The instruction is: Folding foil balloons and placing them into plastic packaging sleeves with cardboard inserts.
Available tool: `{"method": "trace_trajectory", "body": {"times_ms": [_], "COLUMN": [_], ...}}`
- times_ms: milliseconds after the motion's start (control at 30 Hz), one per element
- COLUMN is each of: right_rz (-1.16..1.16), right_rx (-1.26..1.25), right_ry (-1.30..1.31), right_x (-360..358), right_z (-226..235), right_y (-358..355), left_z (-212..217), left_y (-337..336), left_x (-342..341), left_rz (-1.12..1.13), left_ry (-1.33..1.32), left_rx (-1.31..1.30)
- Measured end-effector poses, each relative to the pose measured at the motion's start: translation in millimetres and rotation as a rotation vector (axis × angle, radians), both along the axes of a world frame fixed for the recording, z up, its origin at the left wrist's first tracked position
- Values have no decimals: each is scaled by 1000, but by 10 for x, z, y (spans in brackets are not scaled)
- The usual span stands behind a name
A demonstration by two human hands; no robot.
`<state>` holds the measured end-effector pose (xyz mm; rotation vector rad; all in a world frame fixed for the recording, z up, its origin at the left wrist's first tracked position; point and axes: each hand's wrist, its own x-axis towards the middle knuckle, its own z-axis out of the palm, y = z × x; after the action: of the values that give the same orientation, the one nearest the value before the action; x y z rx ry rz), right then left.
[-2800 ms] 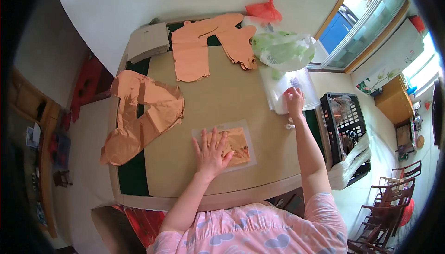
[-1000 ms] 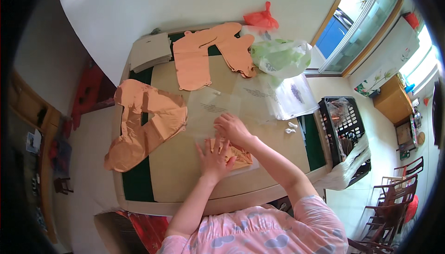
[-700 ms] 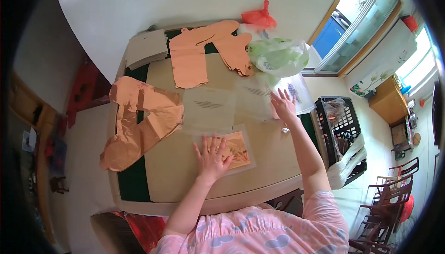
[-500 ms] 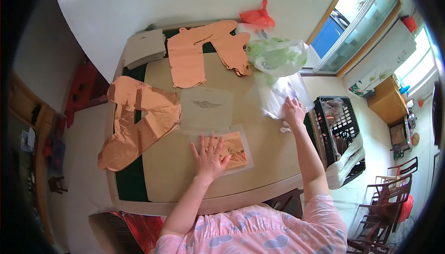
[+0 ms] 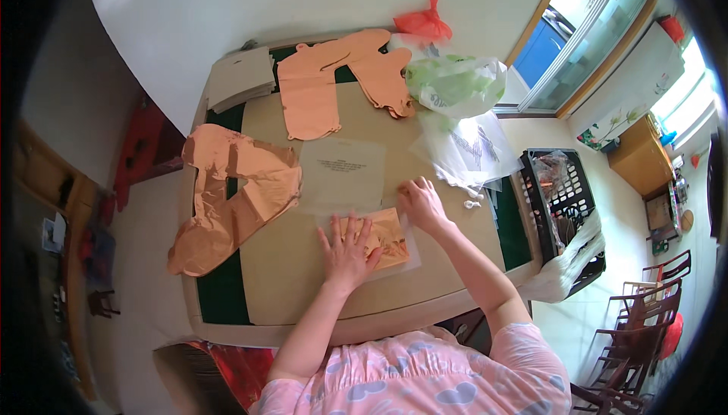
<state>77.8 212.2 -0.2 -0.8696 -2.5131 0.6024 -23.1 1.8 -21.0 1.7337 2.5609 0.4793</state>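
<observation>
My left hand [image 5: 348, 244] lies flat, fingers spread, on a folded rose-gold foil balloon [image 5: 387, 234] inside a clear plastic sleeve [image 5: 409, 254] on the tan table [image 5: 303, 294]. My right hand [image 5: 422, 203] rests at the sleeve's upper right corner, fingers curled on its edge. A second clear sleeve [image 5: 341, 174] with a printed patch lies flat just beyond the hands.
Flat rose-gold foil balloons lie at the left [image 5: 227, 195] and at the far side [image 5: 322, 85]. A stack of clear sleeves [image 5: 470, 146] and a green-white plastic bag [image 5: 455, 81] sit at the right. A black crate [image 5: 561, 203] stands right of the table. Grey cards [image 5: 241, 78] lie far left.
My right hand came back from the sleeve stack at the right to the packed sleeve's corner. A clear sleeve now lies flat beyond the hands. My left hand stayed pressing.
</observation>
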Motion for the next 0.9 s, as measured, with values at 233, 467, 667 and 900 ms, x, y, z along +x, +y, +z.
{"method": "trace_trajectory", "body": {"times_ms": [233,467,667,900], "right_rz": [-14,-150,-127,-169], "right_rx": [-198,-764,-961,-1038], "right_ry": [-93,-114,158,225], "right_x": [-106,202,441,1373], "right_z": [125,-42,37,82], "right_y": [-9,-231,-338,-245], "left_z": [-17,-15,34,-81], "left_y": [12,9,-51,-47], "left_x": [9,14,-108,-577], "left_rz": [1,-5,-97,-43], "left_ry": [17,-16,-370,56], "left_rx": [-8,46,385,81]}}
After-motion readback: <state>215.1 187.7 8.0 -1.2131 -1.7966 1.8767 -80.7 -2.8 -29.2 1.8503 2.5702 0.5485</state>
